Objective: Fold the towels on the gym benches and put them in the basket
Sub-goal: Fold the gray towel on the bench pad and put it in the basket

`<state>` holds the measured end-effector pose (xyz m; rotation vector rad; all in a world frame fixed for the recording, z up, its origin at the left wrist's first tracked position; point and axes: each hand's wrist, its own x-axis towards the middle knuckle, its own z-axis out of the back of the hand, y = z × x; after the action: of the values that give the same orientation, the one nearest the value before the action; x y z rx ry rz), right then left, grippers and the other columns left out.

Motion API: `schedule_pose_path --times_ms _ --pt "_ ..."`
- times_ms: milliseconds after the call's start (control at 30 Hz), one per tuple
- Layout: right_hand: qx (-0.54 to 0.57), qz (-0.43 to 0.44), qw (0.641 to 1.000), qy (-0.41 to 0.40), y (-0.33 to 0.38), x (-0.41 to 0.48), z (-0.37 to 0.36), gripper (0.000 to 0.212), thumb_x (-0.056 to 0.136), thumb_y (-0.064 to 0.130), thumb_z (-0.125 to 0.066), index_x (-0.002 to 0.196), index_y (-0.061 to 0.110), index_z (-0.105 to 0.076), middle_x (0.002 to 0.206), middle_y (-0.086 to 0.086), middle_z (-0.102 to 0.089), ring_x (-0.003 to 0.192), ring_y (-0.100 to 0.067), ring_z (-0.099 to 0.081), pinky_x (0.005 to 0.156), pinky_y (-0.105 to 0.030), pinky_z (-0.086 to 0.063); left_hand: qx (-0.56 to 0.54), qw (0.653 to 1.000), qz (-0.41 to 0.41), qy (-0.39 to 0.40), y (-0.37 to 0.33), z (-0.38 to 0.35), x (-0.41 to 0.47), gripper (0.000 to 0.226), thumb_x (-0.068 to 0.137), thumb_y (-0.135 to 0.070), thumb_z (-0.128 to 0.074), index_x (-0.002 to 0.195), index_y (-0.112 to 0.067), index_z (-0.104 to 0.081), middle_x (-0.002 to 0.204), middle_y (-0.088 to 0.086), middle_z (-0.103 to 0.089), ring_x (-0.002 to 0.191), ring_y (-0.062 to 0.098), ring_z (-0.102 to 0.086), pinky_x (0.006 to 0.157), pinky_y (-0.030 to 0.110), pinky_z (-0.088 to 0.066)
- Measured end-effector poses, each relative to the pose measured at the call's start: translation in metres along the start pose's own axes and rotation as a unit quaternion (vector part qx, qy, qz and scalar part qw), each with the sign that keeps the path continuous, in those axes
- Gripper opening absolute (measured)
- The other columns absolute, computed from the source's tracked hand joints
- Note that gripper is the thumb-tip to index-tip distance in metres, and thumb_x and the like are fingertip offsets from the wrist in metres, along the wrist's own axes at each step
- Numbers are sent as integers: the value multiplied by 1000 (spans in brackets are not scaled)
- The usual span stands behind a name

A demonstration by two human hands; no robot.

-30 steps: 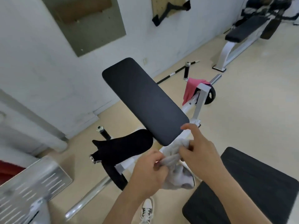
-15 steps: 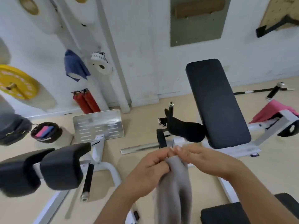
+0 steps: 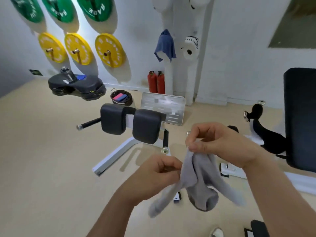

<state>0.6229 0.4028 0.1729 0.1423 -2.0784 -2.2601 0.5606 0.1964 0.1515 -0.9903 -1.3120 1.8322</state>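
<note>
**Grey towel held up in both hands**

The left hand (image 3: 159,173) pinched one soft edge of the limp grey towel (image 3: 200,182). The right hand (image 3: 220,144) gripped its bunched top just above, close beside the left. The cloth hung in loose folds above the beige floor. Beyond stood two blocky padded black rollers (image 3: 130,124). Farther off, near the wall, sat the round dark basket (image 3: 130,98), with pink and blue pieces inside.
</note>
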Motion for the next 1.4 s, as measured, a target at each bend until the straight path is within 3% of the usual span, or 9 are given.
schedule_pose_path --times_ms 234,367,467,567,667,968,1101,1201,1401 --pt "45 13 998 31 9 61 -66 24 68 25 -82 80 9 -68 90 -12 -64 84 -22 -59 76 -29 -49 -17 970 -41 -239 19 76 -61 30 86 -3 -66 83 -31 -78 86 -6 -74 87 11 -69 78 26 -54" --pt "-56 -49 985 158 12 102 -90 39 84 28 -69 121 22 -61 115 -9 -66 98 -28 -60 92 -43 -47 24 967 -73 -242 17 112 -63 29 89 -6 -62 86 -31 -77 88 -9 -73 85 7 -68 75 23 -54" --pt "-117 -47 974 190 6 141 -113 25 84 21 -72 109 21 -67 107 -7 -68 102 -27 -62 97 -48 -48 50 970 -85 -224 21 137 -48 20 88 -7 -65 94 -21 -77 91 -7 -74 87 10 -70 78 26 -56" --pt "-158 -28 977 137 2 182 -115 3 81 27 -76 80 25 -73 78 0 -69 76 -14 -64 76 -31 -54 38 966 -78 -244 28 173 -28 20 85 -5 -68 93 -22 -75 86 -5 -74 84 11 -70 74 26 -56" --pt "-198 -7 979 39 0 216 -102 35 77 39 -75 53 17 -61 49 4 -38 48 -9 -35 47 -20 -30 76 964 -54 -248 27 212 -6 17 80 -19 -75 94 -28 -71 80 -9 -71 75 7 -68 63 18 -51" --pt "-122 50 962 -240 -5 301 -47 39 93 33 -58 68 3 -55 61 2 -45 59 -8 -43 56 -24 -34 109 991 27 -79 31 318 41 15 77 -28 -77 80 -28 -63 66 -11 -59 58 5 -57 44 18 -42" --pt "-145 -4 962 -231 -18 321 -25 31 89 38 -63 71 13 -68 61 -2 -59 59 -2 -51 56 -17 -39 -35 990 -14 -133 36 362 67 10 69 -36 -72 72 -31 -64 68 -10 -61 60 4 -58 48 14 -43" --pt "-142 -51 972 -178 -26 332 -19 64 72 60 -62 77 -4 -64 65 -19 -55 64 -11 -51 59 -27 -37 -110 984 -32 -138 45 394 89 13 78 -31 -69 87 -22 -68 83 4 -68 72 19 -64 58 27 -49" --pt "-66 -57 965 -246 -30 382 -56 31 88 38 -64 71 12 -69 68 1 -61 66 -5 -55 61 -15 -41 117 983 -29 -138 70 476 132 33 97 -35 -51 78 -15 -69 65 -4 -61 60 8 -53 59 27 -41"
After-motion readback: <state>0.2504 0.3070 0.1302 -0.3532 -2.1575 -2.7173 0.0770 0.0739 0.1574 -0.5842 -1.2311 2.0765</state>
